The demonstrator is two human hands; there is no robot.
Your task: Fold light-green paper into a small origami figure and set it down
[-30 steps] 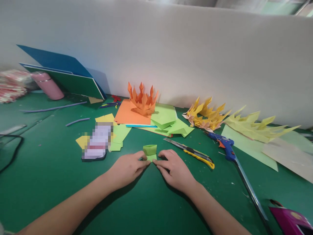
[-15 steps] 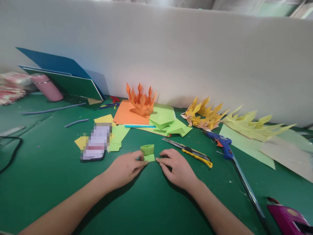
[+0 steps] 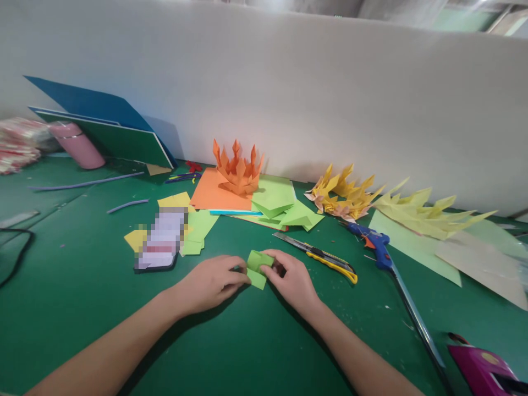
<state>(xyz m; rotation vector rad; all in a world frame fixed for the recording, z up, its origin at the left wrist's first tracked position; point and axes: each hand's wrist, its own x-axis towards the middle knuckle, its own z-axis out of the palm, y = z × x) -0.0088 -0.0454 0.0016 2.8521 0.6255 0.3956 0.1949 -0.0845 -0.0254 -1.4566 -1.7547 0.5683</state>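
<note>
A small piece of light green paper (image 3: 256,279), creased across with its upper part raised, is between my hands over the green table. My right hand (image 3: 295,278) pinches its right side, the thumb on the front and the fingers behind. At its left edge is my left hand (image 3: 214,283), the fingers curled in and the tips meeting the paper. Beyond them stands an orange folded-paper crown (image 3: 239,179) on orange sheets. A yellow utility knife (image 3: 330,261) with its blade out lies to the right of my right hand.
Left of my hands a phone (image 3: 160,239) rests on yellow and green paper pieces. Green sheets (image 3: 274,195) are piled at the back. On the right are yellow paper crowns (image 3: 344,195), a blue glue gun (image 3: 377,247) and a magenta tape measure (image 3: 480,366). A pink bottle (image 3: 78,146) leans at left.
My right hand has moved left and taken hold of the green paper's right side. The paper has turned and shifted slightly right and nearer to me.
</note>
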